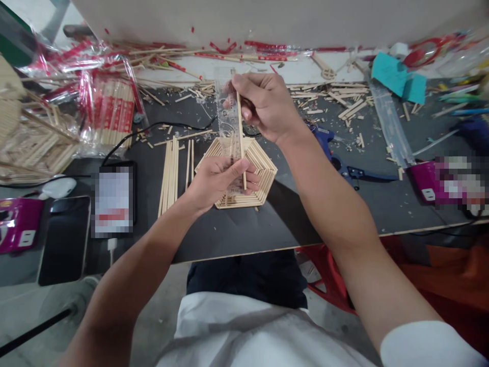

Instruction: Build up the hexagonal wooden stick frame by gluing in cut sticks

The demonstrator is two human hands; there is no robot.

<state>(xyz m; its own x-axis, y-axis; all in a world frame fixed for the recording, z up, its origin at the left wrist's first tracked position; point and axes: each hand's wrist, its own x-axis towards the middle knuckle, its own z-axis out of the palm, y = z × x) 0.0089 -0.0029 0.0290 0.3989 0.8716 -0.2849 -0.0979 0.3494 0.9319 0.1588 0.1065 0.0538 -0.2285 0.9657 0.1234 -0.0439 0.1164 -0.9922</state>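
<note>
A clear plastic ruler (pixel 225 114) is held upright over the table, with a thin wooden stick (pixel 241 127) lying along its right edge. My left hand (pixel 217 178) is closed around the lower end of the ruler, its thumb pressing against the stick. My right hand (pixel 263 99) pinches the upper end of the stick against the ruler's top part. Beneath them sits a hexagonal frame of stacked wooden sticks (pixel 267 176), partly hidden by my left hand. Several loose sticks (pixel 168 176) lie side by side to its left.
Two phones, one dark (pixel 64 239) and one lit (pixel 113 199), lie at left. Packaged sticks (pixel 114 112) stand behind them. Blue cutters (pixel 355 173) and a blue glue gun (pixel 324 137) are right of my right forearm. Wood offcuts (pixel 351 107) litter the back.
</note>
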